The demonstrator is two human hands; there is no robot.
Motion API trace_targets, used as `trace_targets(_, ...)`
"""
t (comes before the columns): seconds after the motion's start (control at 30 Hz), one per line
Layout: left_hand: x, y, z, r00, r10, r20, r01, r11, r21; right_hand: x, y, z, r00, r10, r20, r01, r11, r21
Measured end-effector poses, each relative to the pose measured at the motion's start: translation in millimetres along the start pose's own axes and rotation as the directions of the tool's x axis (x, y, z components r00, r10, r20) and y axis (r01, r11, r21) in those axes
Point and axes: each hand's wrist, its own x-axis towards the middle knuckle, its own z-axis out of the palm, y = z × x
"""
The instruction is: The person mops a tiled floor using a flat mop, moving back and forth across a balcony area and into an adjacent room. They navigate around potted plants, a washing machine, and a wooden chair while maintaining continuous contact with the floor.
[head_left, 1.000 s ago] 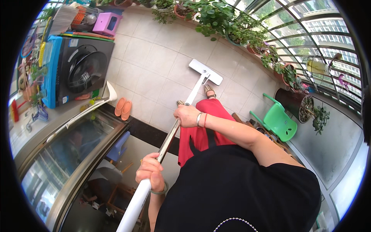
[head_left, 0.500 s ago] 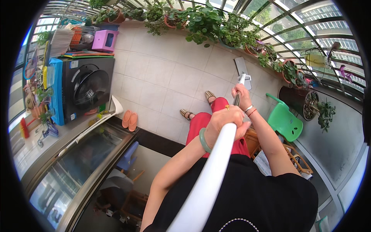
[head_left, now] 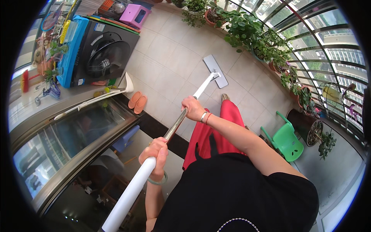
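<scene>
A flat mop runs slantwise from the lower left up to the floor ahead of me. Its grey rectangular head lies on the beige tiles, joined to a white lower pole. My left hand, with a green bangle at the wrist, is closed around the handle where the thick white grip meets the metal section. Farther down the pole my right hand, wearing a silver bracelet and a red cord, is wrapped round it. One of my shoes shows close to the mop head, below my red trousers.
Potted plants line the railing at the far right. A green chair stands at the right. On the left are a dark washing machine, a purple stool, orange slippers and a glass sliding door.
The mop head has moved left across the tiles, away from the plant row. Both hands have swung left with the handle, my left hand lower down in the view. My view has turned too.
</scene>
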Motion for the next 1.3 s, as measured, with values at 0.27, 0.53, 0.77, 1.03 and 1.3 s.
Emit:
trace_targets(0.27,-58.4,18.0,-60.4,0.976,0.062,-0.211,-0.032,0.989,0.143,31.0,-69.2,86.0,0.863,-0.088,0.498,0.117,0.993,-0.027)
trace_targets(0.53,-25.8,-18.0,-73.4,0.936,0.224,-0.271,-0.267,0.954,-0.134,52.9,-75.8,35.1,0.912,0.045,0.407,0.060,0.969,-0.241)
trace_targets(0.77,39.7,-73.0,-14.7,0.983,0.159,-0.093,-0.180,0.941,-0.286,74.5,37.8,-43.6,0.995,-0.075,0.071,0.090,0.964,-0.251)
trace_targets(1.03,166.8,-92.0,-17.7,0.998,0.016,-0.068,-0.035,0.960,-0.278,158.5,64.1,-64.5,0.958,0.018,-0.287,-0.051,0.993,-0.108)
trace_targets(1.3,271.1,-94.7,-86.6,0.956,-0.078,-0.281,0.008,0.970,-0.241,302.6,29.8,-46.8,0.994,-0.030,-0.105,0.016,0.991,-0.131)
